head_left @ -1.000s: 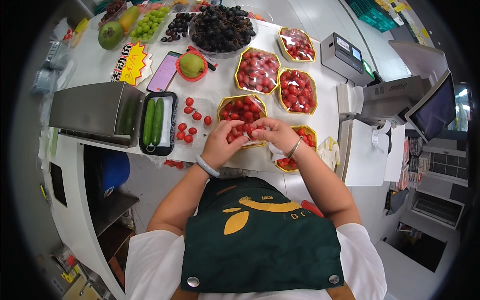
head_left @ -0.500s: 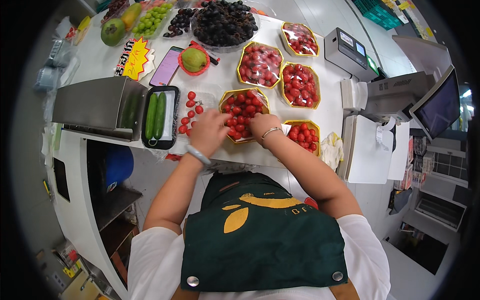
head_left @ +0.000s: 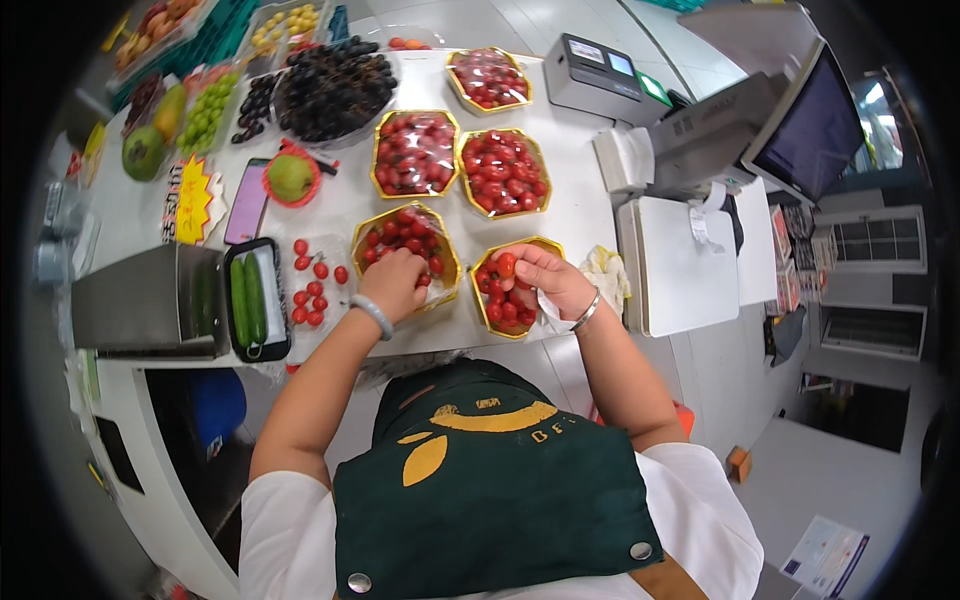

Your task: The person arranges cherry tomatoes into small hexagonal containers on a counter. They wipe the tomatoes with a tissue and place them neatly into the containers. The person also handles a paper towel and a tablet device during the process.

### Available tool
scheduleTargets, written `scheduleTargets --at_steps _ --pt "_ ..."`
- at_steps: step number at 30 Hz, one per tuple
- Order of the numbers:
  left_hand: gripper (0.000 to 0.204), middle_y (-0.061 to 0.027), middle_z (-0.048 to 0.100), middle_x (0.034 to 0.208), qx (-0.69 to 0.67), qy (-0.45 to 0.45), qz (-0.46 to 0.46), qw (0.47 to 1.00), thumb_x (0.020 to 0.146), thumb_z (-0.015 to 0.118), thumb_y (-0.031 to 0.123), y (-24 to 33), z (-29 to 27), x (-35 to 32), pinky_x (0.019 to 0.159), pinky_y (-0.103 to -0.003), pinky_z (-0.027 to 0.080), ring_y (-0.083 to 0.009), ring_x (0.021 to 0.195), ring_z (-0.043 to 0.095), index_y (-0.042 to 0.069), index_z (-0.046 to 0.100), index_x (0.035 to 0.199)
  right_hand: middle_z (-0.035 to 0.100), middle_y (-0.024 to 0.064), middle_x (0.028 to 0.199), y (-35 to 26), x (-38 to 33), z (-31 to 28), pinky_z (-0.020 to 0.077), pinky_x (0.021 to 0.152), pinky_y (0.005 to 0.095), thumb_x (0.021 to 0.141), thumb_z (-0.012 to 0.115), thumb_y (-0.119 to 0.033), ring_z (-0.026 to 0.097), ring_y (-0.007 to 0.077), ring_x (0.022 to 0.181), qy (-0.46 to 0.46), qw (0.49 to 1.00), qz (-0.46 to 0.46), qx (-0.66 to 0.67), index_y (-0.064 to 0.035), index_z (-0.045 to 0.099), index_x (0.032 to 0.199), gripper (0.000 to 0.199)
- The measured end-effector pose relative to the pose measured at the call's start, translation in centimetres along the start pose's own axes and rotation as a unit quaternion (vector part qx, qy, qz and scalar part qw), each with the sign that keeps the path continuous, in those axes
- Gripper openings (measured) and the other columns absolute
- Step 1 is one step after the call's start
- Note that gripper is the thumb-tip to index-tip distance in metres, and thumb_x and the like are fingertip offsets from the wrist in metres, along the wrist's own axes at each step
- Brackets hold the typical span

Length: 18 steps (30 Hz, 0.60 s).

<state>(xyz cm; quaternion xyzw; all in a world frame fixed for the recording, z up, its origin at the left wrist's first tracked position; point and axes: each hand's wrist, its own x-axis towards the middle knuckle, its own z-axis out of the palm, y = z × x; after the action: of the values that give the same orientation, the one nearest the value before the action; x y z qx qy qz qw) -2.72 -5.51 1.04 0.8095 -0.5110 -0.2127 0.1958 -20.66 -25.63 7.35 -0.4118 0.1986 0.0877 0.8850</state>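
My right hand (head_left: pixel 556 284) pinches a single red cherry tomato (head_left: pixel 506 265) between thumb and fingers. It is raised just over the near right gold-rimmed box (head_left: pixel 533 243) of cherry tomatoes. Something white, like paper or tissue, shows under that palm. My left hand (head_left: pixel 393 287) reaches into the near middle box (head_left: pixel 449 238), which also holds cherry tomatoes. Its fingers are curled down, and their tips are hidden among the fruit. Left of this box, several loose cherry tomatoes (head_left: pixel 318 270) lie on clear plastic.
Film-wrapped tomato boxes (head_left: pixel 416 153) stand behind. To the left are a black tray of cucumbers (head_left: pixel 255 300), a steel box (head_left: pixel 150 300), a phone (head_left: pixel 247 202) and a green fruit (head_left: pixel 291 177). A label printer (head_left: pixel 595 80), scale (head_left: pixel 680 265) and crumpled cloth (head_left: pixel 605 272) are on the right.
My right hand has moved from the middle box to the right box and now holds up a tomato. My left hand remains at the middle box. The view has shifted right.
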Motion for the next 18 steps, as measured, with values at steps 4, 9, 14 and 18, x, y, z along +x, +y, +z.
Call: scheduleTargets --at_steps 4,9,14,18 --pt "0.03 -0.0047 0.06 0.093 -0.389 0.017 -0.078 0.918 0.082 0.059 0.005 3.2 -1.0 -0.5 0.073 -0.026 0.047 -0.0116 0.08 0.057 0.007 0.056 0.111 0.062 0.0024 0.092 0.8 -1.7 -0.9 0.0435 0.062 0.0187 0.094 0.061 -0.023 0.057 0.0073 0.079 -0.001 0.999 -0.015 0.052 -0.0088 0.055 0.108 0.021" --pt "0.041 -0.0024 0.062 0.102 -0.656 -0.065 -0.039 0.751 0.086 0.065 0.005 9.4 -0.5 -0.7 0.084 -0.025 0.047 -0.0093 0.093 0.058 0.005 0.054 0.125 0.061 0.0007 0.086 1.4 -2.1 0.0 0.0437 0.06 0.0194 0.093 0.063 -0.025 0.055 0.0073 0.071 0.045 0.996 -0.02 0.068 -0.0106 0.054 0.098 0.018" --pt "0.036 -0.0056 0.065 0.098 -0.68 0.001 -0.048 0.732 0.087 0.067 0.007 10.2 -0.2 -0.8 0.083 -0.026 0.05 -0.0109 0.089 0.061 0.002 0.055 0.12 0.059 -0.0013 0.078 1.4 -1.4 2.0 0.0412 0.059 0.0186 0.093 0.062 -0.029 0.053 0.0064 0.068 0.1 0.994 -0.024 0.027 -0.0109 0.054 0.095 0.02" --pt "0.031 -0.0027 0.065 0.097 -0.58 0.094 -0.068 0.806 0.085 0.07 0.009 7.3 0.4 -2.0 0.079 -0.024 0.049 -0.0089 0.087 0.06 0.004 0.06 0.113 0.059 -0.0013 0.08 2.4 0.8 3.1 0.0392 0.061 0.0186 0.095 0.058 -0.032 0.052 0.005 0.07 0.082 0.994 0.019 -0.066 -0.0078 0.057 0.1 0.025"
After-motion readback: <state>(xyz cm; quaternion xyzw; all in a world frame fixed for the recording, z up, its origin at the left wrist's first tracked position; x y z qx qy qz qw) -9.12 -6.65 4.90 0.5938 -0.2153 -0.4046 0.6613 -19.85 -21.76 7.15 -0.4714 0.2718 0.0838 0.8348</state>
